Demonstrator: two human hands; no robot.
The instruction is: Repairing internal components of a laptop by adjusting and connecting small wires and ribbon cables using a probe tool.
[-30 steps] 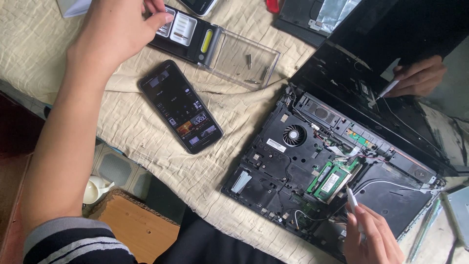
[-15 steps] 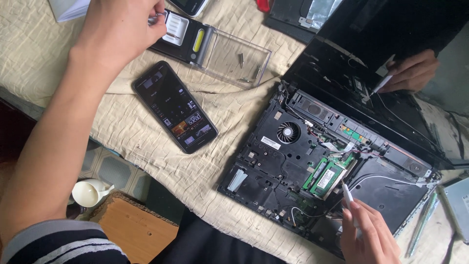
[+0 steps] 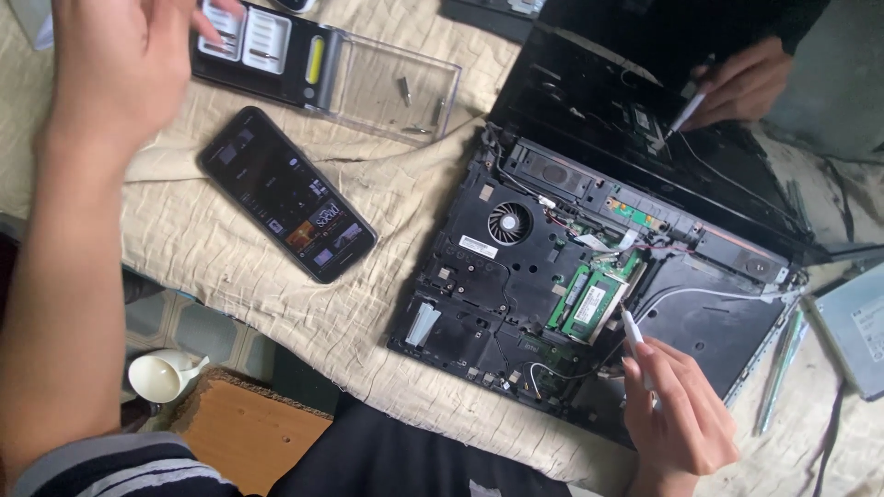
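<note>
Head view: right hand (image 3: 677,419) pinches a white tool (image 3: 633,333), tip toward green memory module (image 3: 594,299) at eleven o'clock; left hand (image 3: 120,64) spread, far off.

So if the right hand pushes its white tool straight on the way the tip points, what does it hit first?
Probably the green memory module. The right hand holds the white tool with its tip aimed up-left, just short of the module's edge in the open laptop. Depth is unclear, so it may pass above.

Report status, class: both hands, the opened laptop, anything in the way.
Left hand open, blurred, above bit case. Right hand grips white tool, tip beside green memory module. Opened laptop flat on cloth. Another person's hand works near hinge.
</note>
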